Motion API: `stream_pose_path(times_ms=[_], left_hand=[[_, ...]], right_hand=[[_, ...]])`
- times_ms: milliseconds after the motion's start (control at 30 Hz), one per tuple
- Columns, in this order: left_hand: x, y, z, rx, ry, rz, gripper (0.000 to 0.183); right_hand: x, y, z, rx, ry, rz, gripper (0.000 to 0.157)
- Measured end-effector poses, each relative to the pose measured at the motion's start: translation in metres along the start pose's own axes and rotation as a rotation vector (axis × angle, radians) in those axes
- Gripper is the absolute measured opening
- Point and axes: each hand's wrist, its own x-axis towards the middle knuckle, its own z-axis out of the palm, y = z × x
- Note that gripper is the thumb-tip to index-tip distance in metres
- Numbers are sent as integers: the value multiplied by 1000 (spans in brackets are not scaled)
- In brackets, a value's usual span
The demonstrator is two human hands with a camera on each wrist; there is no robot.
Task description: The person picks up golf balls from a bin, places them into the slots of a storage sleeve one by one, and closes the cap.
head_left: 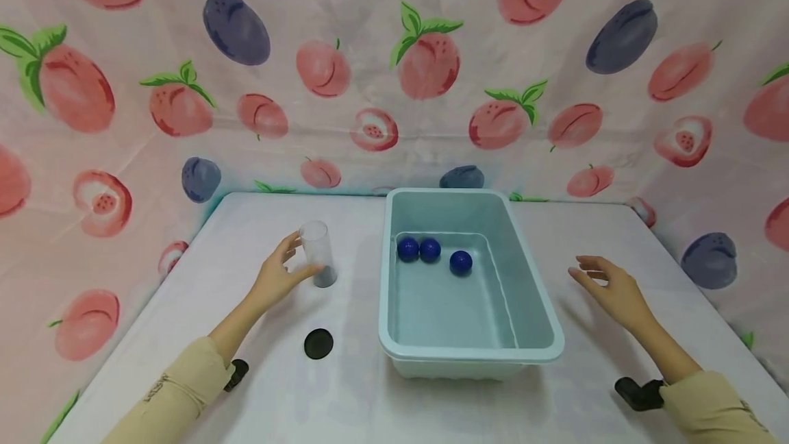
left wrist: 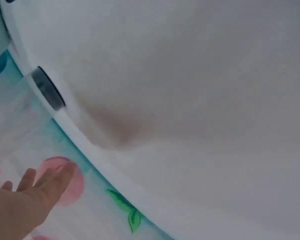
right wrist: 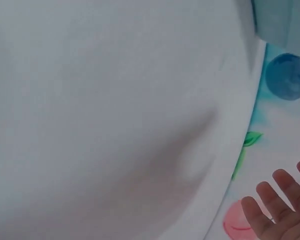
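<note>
Nearest, khaki sleeves [head_left: 175,389] reach over a smooth white tabletop [head_left: 345,403], where a black disc [head_left: 318,344] lies flat. Beyond it, the left hand [head_left: 280,279] holds thumb and fingers apart about a clear, dark-based cylinder [head_left: 316,245], upright left of a pale blue-green plastic tub [head_left: 471,353]; whether skin meets its wall I cannot tell. The right hand [head_left: 616,293], loosely spread, holds nothing right of the tub, whose floor bears three dark blue balls [head_left: 461,263]. Behind the table's far edge hangs a pink cloth [head_left: 382,33] printed with peaches and blue fruit.
</note>
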Motion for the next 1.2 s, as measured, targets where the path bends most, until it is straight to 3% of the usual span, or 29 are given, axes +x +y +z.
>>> stream_pose_path(times_ms=[167,300,400,533,633,933,1067,1200], left_hand=[[8,10,5,-117,4,-26,78],[11,13,11,-200,27,-50,74],[13,15,14,-247,43,-39,68],[16,14,18,-250,71,4,58],[17,11,20,-226,94,31,52],[19,7,24,-198,124,87,47],[20,7,24,-213,127,88,49],[18,7,22,-202,140,94,51]], right_hand=[[4,3,0,151,28,51,54],[7,8,-1,374,-25,85,56],[8,1,-5,474,-77,136,62],[5,-20,-15,565,-117,177,54],[3,-31,-21,644,-141,170,34],[9,-43,-32,831,-189,192,6],[14,-49,-38,922,-218,201,5],[20,-59,-42,919,-253,203,7]])
